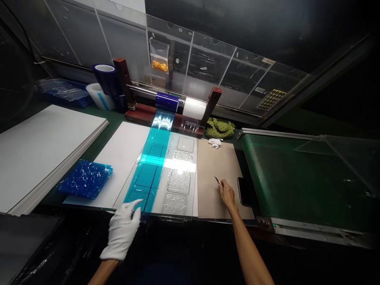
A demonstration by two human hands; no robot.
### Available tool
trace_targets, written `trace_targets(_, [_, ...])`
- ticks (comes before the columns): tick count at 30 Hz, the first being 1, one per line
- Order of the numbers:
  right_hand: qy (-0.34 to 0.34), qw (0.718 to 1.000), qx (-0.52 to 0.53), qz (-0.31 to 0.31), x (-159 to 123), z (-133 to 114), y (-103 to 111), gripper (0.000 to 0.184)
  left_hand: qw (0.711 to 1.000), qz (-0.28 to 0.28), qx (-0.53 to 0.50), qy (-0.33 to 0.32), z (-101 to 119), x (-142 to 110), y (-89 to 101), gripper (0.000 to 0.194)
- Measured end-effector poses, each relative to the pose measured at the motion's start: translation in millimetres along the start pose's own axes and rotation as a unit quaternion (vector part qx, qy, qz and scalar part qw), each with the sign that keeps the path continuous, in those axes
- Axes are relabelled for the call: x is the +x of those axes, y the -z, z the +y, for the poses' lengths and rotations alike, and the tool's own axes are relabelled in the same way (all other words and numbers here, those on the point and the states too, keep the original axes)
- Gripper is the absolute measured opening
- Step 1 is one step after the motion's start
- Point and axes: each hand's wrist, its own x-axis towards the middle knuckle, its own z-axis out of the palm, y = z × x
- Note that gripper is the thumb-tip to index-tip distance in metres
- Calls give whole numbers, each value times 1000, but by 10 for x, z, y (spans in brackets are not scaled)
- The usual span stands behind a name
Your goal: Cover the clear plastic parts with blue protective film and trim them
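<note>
My left hand (123, 227), in a white glove, is at the near end of a strip of blue film (148, 174). Its thumb and forefinger are spread apart, with nothing visible between them. The strip runs down from a dark blue film roll (166, 101) over a pale sheet marked with dark rectangles. Beside it lies a clear, wrinkled film strip (179, 180). My bare right hand (227, 194) is closed around a small pointed blade (217, 180), its tip toward the upper left, over a brown board (213, 158). Its handle is hidden in my fingers.
A red-brown stand (142, 114) carries the blue roll and a white roll (194, 108). Stacked white sheets (50, 142) and a blue film pile (86, 179) lie left. A phone (245, 191) borders the brown board; a green conveyor belt (299, 178) stands right. A green pouch (219, 128) sits behind.
</note>
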Motion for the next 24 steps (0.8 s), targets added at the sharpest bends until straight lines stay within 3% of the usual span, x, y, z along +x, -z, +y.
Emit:
trace_targets(2, [57,998,10,-26,-113,-188,-33,24,993,-36,100,-57,149,94,-146,36])
trace_targets(4, [118,992,-1,-49,-236,-457,-100,23,983,-70,150,-74,230,178,-312,39])
trace_targets(8, [247,958,-106,-100,-407,-1058,-316,30,974,-116,163,-105,235,293,-593,46])
trace_targets(13, [315,927,-146,-141,-405,-1553,-567,35,964,-147,177,-135,130,314,-739,41])
trace_targets(19, [350,905,-175,-169,-343,-1776,-692,30,960,-145,183,-157,98,327,-779,39])
trace_targets(24, [349,898,-200,-176,-350,-1676,-643,30,960,-110,191,-172,84,223,-755,45])
